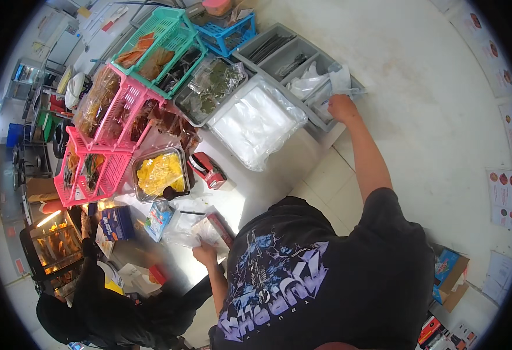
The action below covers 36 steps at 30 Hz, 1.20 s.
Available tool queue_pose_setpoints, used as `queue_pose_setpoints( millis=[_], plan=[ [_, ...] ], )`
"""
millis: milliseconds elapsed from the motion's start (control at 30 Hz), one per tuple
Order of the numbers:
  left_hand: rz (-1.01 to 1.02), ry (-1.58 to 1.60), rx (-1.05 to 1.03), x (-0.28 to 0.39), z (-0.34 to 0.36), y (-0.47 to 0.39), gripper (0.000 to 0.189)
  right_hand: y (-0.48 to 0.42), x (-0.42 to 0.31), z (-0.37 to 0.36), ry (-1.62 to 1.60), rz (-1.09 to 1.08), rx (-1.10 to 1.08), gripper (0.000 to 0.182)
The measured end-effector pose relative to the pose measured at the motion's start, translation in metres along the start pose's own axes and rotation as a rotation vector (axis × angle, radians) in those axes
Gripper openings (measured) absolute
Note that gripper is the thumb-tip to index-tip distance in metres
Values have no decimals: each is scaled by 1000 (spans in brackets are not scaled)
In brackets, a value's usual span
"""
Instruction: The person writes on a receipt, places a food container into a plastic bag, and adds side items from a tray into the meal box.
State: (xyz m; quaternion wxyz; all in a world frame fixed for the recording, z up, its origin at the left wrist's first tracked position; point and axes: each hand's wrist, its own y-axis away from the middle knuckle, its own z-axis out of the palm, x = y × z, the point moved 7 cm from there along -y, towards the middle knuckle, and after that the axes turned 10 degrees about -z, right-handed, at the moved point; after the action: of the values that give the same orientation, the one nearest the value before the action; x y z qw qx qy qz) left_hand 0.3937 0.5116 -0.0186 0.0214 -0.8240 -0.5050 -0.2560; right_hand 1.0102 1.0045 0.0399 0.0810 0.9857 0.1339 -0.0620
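Note:
My left hand (205, 253) grips a clear plastic bag (178, 236) at the front of the steel table, beside a white and red box (214, 228). My right hand (342, 108) is over the end compartment of a grey divided cutlery bin (268, 70), its fingers closed on a thin white packet (339, 79) in clear wrap. White plastic pieces (309, 83) lie in the compartment beside it. Next to the bin is a stack of clear plastic bags (256, 118). Between my hands stand a tub of yellow shredded food (162, 173) with a black scoop and a red tape dispenser (207, 169).
Pink plastic baskets (127, 107) and a green basket (162, 43) hold bagged food on the left. A lidded tray of green leaves (214, 89) adjoins them. A co-worker in black (107, 302) reaches toward a lit food warmer (57, 245). A blue box (116, 223) stands nearby.

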Motion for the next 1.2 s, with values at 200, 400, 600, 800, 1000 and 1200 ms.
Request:
queue_pose_setpoints(
  millis=[200,400,600,800,1000,1200],
  plan=[
    [-343,545,-316,34,-1,9,46,-14,8,10,159,-25,-103,17],
    [-417,722,-372,-2,20,-4,41,-17,-13,-9,219,-12,-258,15],
    [-132,577,-308,25,0,2,24,-29,-39,6,273,-93,-157,12],
    [55,402,-180,73,-27,21,12,-23,-9,2,160,-128,-21,14],
    [231,175,-137,80,-37,25,28,18,-4,-81,-386,67,549,15],
    [255,141,-206,79,-37,11,34,7,-20,-57,-89,-15,291,20]
  ],
)
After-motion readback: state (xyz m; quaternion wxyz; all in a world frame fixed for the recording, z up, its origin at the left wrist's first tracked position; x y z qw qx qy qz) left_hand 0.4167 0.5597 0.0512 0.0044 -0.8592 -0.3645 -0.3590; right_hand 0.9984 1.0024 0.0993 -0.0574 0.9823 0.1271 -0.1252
